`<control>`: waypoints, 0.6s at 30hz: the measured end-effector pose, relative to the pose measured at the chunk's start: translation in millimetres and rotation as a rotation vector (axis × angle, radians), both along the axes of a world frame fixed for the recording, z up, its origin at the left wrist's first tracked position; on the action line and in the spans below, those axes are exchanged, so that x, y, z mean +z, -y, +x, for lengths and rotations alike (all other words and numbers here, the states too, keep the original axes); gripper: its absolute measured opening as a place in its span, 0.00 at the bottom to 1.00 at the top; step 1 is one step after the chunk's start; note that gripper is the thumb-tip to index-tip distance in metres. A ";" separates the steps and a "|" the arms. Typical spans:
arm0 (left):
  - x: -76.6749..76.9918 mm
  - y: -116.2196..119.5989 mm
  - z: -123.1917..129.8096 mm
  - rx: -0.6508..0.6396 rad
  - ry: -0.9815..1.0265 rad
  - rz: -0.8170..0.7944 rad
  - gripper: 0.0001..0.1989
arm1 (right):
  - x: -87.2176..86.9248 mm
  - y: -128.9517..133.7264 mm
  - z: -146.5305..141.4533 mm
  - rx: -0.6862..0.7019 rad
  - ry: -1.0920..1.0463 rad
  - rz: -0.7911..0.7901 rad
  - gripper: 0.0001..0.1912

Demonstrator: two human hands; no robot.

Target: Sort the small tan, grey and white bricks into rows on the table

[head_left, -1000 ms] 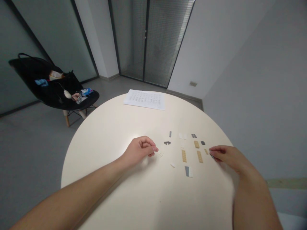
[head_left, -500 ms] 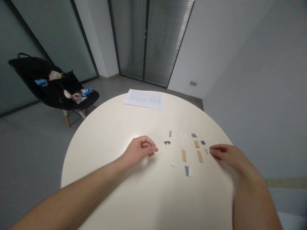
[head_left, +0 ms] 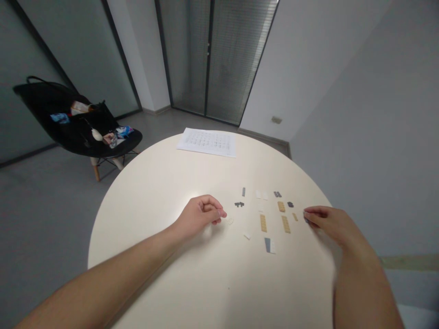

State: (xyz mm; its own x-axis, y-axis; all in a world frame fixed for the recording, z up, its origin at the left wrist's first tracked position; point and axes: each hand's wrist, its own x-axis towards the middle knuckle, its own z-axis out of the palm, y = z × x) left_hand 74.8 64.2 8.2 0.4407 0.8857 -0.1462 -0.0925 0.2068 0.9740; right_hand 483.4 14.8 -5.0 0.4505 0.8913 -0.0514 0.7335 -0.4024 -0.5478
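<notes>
My left hand (head_left: 202, 214) hovers over the round table with its fingers curled into a pinch, beside a small pale ring-like piece (head_left: 230, 221); whether it holds anything is too small to tell. At the right, my right hand (head_left: 324, 218) has its fingertips pressed together over a small dark piece (head_left: 306, 220) near the table's edge. Between my hands lie tan plates (head_left: 263, 223), (head_left: 286, 224), a tan block (head_left: 281, 206), a narrow tan piece (head_left: 295, 217), dark pieces (head_left: 239, 204), a grey strip (head_left: 243, 192) and a grey-and-white piece (head_left: 270, 245).
Printed paper sheets (head_left: 207, 142) lie at the far edge of the white round table (head_left: 154, 183). A black chair (head_left: 75, 123) holding a bag and small packets stands at the left. Glass doors and a wall are beyond the table.
My right hand has shifted slightly to the right, away from the narrow tan piece, with the small dark piece at its fingertips. My left hand has hardly moved.
</notes>
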 end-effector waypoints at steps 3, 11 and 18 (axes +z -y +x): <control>1.2 0.4 0.4 0.008 -0.003 -0.004 0.07 | 2.2 -1.2 -3.7 -0.005 -0.033 -0.091 0.10; 1.1 0.0 1.1 0.008 -0.011 0.006 0.06 | -2.4 -6.5 -2.4 -0.005 0.044 -0.105 0.12; 2.8 0.0 1.2 0.004 -0.009 0.002 0.06 | -8.6 -8.7 7.4 -0.053 0.146 -0.063 0.11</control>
State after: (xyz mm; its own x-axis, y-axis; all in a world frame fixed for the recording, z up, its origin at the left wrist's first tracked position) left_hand 76.1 64.3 11.0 0.4357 0.8878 -0.1484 -0.0841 0.2043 0.9753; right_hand 490.8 23.5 -13.6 0.5038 0.8630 -0.0372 0.7800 -0.4730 -0.4097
